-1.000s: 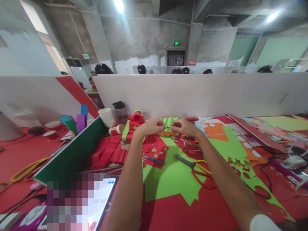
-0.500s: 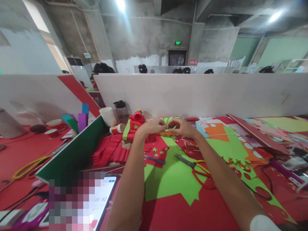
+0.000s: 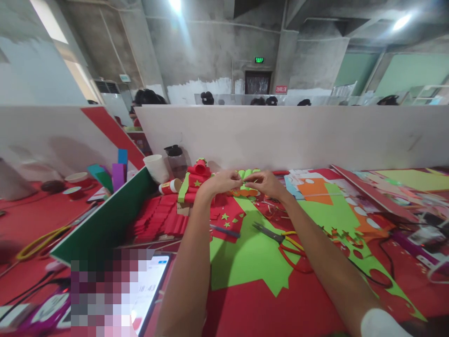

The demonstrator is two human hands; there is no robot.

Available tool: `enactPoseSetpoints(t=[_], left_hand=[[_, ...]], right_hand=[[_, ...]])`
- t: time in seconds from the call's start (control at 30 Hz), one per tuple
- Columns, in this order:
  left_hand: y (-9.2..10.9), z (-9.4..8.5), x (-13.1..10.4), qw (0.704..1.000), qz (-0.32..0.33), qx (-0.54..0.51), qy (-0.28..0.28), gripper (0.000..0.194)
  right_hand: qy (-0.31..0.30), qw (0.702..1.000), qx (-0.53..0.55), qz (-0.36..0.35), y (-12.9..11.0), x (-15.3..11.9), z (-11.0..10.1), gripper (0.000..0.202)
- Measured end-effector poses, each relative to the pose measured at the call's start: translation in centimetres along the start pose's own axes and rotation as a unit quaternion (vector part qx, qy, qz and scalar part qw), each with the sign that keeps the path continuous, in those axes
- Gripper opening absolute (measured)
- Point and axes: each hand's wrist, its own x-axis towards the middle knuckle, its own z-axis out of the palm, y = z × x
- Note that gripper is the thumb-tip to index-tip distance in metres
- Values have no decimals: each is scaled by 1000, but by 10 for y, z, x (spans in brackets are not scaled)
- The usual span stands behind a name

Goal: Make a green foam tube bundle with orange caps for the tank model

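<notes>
My left hand point(image 3: 226, 181) and my right hand point(image 3: 264, 182) meet over the far part of the table, fingertips pinched close together. Whatever small piece sits between them is too small to make out. Just behind and below the fingers lie green paper rolls point(image 3: 253, 174). Left of my left hand stands a red and green paper model point(image 3: 196, 180) with a star on its front. Small green paper stars point(image 3: 225, 216) rest on red paper nearer to me. Scissors point(image 3: 273, 233) with red and yellow handles lie spread on a green sheet point(image 3: 245, 264), below my right forearm.
Folded red paper strips point(image 3: 161, 217) lie left, beside a green board point(image 3: 105, 215). A white cup point(image 3: 156, 168) and a lidded bottle point(image 3: 176, 161) stand behind. Cut orange paper point(image 3: 315, 191) and green scraps are at right. A phone point(image 3: 154, 281) lies front left. A white partition point(image 3: 280, 135) runs behind.
My fingertips have shifted slightly; the right fingers look straighter and closer to the left ones. Objects on the table stay where they were.
</notes>
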Motion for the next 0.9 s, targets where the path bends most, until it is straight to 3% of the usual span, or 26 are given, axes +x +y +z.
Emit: enactPoseSetpoints(t=[0.37,0.6,0.77,0.9], left_hand=[[-10,5,9,999,2,7,-33,19],[-19,7,11,995,-7,34,-91,14],[-21,6,9,992,-3,26,-126,14],[-14,3,4,985,-34,54,-158,16]], right_hand=[[-47,998,-44,-9,2,0,-9,33],[-7,993,-115,38,-6,-10,-45,27],[-3,967,-232,108,-13,-31,-80,28],[-38,913,-330,238,9,-59,-88,33]])
